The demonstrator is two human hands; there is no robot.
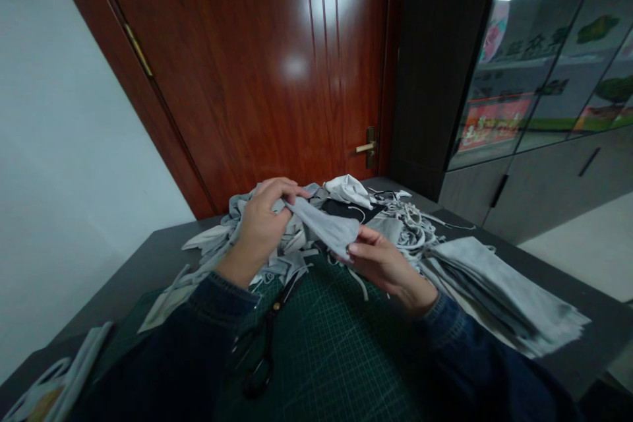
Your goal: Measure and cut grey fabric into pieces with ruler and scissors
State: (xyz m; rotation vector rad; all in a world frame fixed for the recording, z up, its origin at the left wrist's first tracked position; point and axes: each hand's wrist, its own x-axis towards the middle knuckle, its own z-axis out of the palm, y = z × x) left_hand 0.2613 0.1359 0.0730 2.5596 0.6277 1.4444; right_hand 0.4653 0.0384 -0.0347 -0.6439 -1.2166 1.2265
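A strip of light grey cloth (324, 224) is stretched between my two hands, above the heap of fabric scraps. My left hand (267, 214) pinches its upper left end between thumb and fingers. At the lower right end, the fingers of my right hand (378, 260) are closed on the cloth. Below my left hand, a pair of scissors (270, 336) with black handles lies on the green cutting mat (336, 343), its blade tips beside the scraps. Grey and white scraps (291, 267) spread behind and under my hands.
Folded grey and white cloth (504, 290) is stacked at the right of the dark table (133, 270). Tangled thin strips (415, 227) lie behind it. More cloth (64, 382) is at the front left. A brown door (247, 79) and a glass-fronted cabinet (534, 79) stand beyond.
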